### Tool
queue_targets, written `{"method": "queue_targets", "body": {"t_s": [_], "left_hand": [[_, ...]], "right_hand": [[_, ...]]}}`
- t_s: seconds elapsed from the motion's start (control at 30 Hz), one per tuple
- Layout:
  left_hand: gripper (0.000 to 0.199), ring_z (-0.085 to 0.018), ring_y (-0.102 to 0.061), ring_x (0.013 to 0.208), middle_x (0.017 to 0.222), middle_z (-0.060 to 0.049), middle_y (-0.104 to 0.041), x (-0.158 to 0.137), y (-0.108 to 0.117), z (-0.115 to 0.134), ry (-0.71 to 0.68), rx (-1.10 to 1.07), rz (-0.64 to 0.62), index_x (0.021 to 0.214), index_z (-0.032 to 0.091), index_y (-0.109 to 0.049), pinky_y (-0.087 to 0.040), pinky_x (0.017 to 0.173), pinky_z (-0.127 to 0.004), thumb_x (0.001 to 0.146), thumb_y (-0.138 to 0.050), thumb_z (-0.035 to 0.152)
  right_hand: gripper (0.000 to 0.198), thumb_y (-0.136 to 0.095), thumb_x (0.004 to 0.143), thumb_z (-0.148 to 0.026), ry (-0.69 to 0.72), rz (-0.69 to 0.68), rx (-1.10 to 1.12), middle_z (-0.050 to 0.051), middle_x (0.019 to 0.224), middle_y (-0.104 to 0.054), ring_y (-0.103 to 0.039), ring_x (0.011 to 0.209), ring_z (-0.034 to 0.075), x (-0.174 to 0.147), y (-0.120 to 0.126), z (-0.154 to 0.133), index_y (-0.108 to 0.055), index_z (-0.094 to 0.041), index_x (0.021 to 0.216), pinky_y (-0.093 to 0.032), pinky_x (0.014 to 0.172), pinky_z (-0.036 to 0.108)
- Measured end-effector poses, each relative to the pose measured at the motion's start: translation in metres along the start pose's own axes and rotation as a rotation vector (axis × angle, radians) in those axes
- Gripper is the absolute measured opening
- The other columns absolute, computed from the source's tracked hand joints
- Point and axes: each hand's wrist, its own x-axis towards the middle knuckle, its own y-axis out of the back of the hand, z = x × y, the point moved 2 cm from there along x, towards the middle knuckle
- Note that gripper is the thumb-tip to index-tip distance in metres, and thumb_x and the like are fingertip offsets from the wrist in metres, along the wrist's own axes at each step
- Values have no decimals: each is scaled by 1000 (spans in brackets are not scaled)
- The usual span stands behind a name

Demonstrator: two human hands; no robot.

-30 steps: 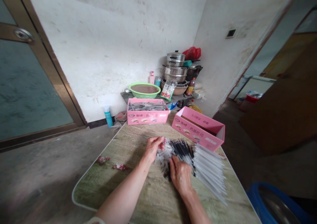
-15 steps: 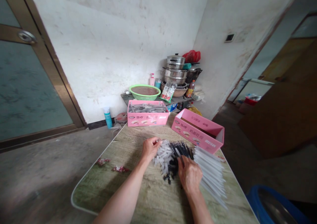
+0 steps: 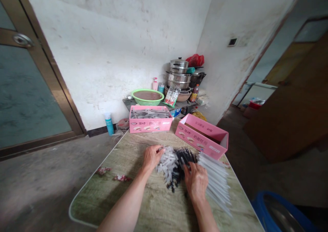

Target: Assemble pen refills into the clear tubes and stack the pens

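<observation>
My left hand [image 3: 151,158] is at the left edge of a pile of short translucent white pieces [image 3: 167,160] that look like pen caps. Its thumb and fingertips are pinched together; anything between them is too small to make out. Over the right side of a heap of slim black pieces with dark tips [image 3: 185,155], perhaps pen parts, my right hand [image 3: 196,179] has its fingers curled down. What those fingertips hold is hidden. Right of that hand lie many long translucent tubes [image 3: 217,180], side by side and slanting across the table.
A pink box [image 3: 150,125] filled with grey-white slender pieces stands at the table's back edge [image 3: 143,139]. Another pink box [image 3: 202,138] sits angled to its right. Behind are a green basin [image 3: 147,102], stacked steel pots [image 3: 178,76] and a bottle [image 3: 194,93]. A blue tub [image 3: 261,208] stands lower right.
The whole view has shifted slightly left. Both hands stay at the same piles, with only small finger movements; the boxes and tubes have not moved on the table.
</observation>
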Motion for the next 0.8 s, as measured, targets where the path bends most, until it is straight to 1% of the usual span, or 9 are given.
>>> {"method": "queue_targets", "body": {"t_s": [0.1,0.17,0.27,0.37,0.43,0.57,0.67,0.73,0.8], "left_hand": [[20,-18,-65,73,84,-6,-73,-1,1,4,-91,7,-6,93,22,-78,-45,71,-27,85,-63,32],[18,-19,-65,83,89,-6,-71,-1,0,5,-168,9,-11,93,22,-78,-47,79,-29,84,-64,29],[17,-22,-63,97,97,-6,-71,-1,-6,4,-251,11,-35,94,24,-78,-45,94,-34,81,-68,28],[16,-23,-64,97,97,-5,-71,-1,-11,1,-262,10,-76,92,24,-78,-44,98,-36,78,-70,24],[19,-22,-64,99,99,-5,-71,-2,-13,0,-254,-6,-74,95,24,-78,-45,98,-35,78,-69,21],[30,-24,-61,109,114,-8,-68,-4,-14,-2,-247,-33,-36,110,23,-74,-45,100,-36,81,-68,25],[31,-25,-61,112,118,-10,-67,-5,-19,-5,-251,-33,-51,113,22,-73,-45,102,-37,83,-65,30],[31,-25,-61,112,117,-11,-67,-5,-23,-8,-255,-37,-56,112,20,-72,-45,102,-38,85,-64,33],[32,-25,-62,111,117,-11,-68,-4,-24,-10,-257,-46,-38,112,19,-72,-46,101,-38,86,-62,35]], "right_hand": [[37,-42,100,-36,28,-19,6,8,71,-62,-53,69,22,0,0,-1,-68,-19,82,-33,69,33],[35,-43,99,-32,47,-44,9,7,70,-61,-52,70,22,0,-1,-2,-69,-19,81,-32,69,33],[32,-45,98,-27,64,-67,20,6,70,-60,-51,71,22,1,-2,-4,-68,-20,76,-31,69,34],[33,-45,97,-25,64,-74,46,6,70,-59,-51,71,22,1,-2,-5,-66,-21,72,-32,69,34],[32,-45,98,-25,54,-57,90,6,70,-59,-51,72,22,0,-2,-4,-65,-20,74,-33,70,34],[27,-45,99,-27,1,68,167,8,75,-62,-53,74,23,-2,2,0,-66,-16,86,-36,72,34],[27,-44,99,-28,-37,123,170,9,76,-63,-53,74,23,-2,2,3,-66,-14,92,-38,73,35],[29,-43,100,-29,-43,108,187,9,76,-64,-54,74,23,0,3,2,-66,-14,93,-39,73,35],[31,-42,100,-31,-56,59,219,10,77,-66,-56,75,23,2,6,1,-67,-14,93,-41,74,35]]}}
